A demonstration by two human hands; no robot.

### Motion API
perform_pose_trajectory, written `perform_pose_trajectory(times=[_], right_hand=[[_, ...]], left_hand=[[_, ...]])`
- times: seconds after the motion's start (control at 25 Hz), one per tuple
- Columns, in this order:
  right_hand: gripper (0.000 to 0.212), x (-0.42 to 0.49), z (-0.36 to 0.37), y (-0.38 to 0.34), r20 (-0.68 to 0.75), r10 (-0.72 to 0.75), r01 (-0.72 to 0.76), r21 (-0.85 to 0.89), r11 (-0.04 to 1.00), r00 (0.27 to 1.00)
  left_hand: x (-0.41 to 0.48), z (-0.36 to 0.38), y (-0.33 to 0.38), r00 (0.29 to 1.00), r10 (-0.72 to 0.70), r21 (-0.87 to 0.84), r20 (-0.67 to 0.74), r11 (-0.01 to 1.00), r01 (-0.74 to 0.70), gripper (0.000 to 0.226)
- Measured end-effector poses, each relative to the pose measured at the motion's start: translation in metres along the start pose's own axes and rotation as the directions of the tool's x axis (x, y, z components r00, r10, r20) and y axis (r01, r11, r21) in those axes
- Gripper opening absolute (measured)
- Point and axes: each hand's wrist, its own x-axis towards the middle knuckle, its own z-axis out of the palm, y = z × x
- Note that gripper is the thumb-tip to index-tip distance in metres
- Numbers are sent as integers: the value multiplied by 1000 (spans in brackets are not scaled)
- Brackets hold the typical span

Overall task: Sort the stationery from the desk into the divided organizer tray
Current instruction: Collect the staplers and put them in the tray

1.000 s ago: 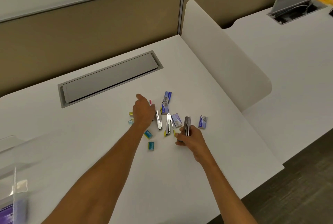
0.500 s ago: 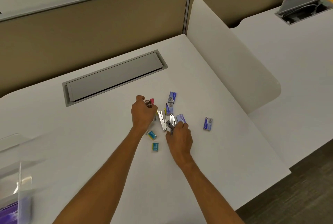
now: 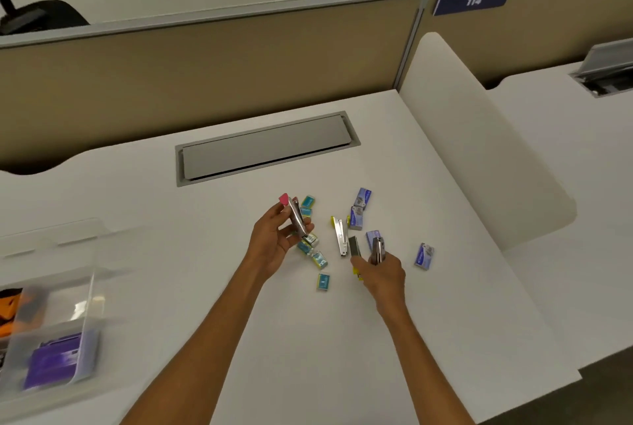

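Staplers [image 3: 296,219] fill both hands [image 3: 274,239] (boxes [image 3: 357,218] between).

Bare desk [image 3: 205,253] lies open between the scattered staple boxes [image 3: 310,243] (mid-desk) and organizer tray [image 3: 85,291].

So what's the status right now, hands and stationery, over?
Left hand gripping pink-tipped stapler, lifted. Right hand closed on second stapler. One stapler and staple boxes on desk; organizer tray far left, path clear.
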Motion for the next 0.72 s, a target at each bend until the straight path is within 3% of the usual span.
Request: perform_pose_trajectory(times=[0.12, 0.32, 0.56, 0.72], right_hand=[[26, -22, 5, -14, 230, 45, -110, 279, 954, 972], [22, -63, 39, -32, 459, -11, -160, 332, 930, 888], [23, -113, 92, -43, 584, -7, -170, 248, 954, 811], [22, -145, 121, -44, 638, -22, -146, 210, 967, 770]], left_hand=[[-19, -21, 18, 996, 75, 94, 54, 992, -80, 29], [-65, -74, 56, 960, 278, 379, 24, 886, -266, 33], [-121, -181, 116, 866, 484, 688, 126, 587, -428, 35], [-144, -277, 160, 800, 575, 876, 173, 280, -391, 40]])
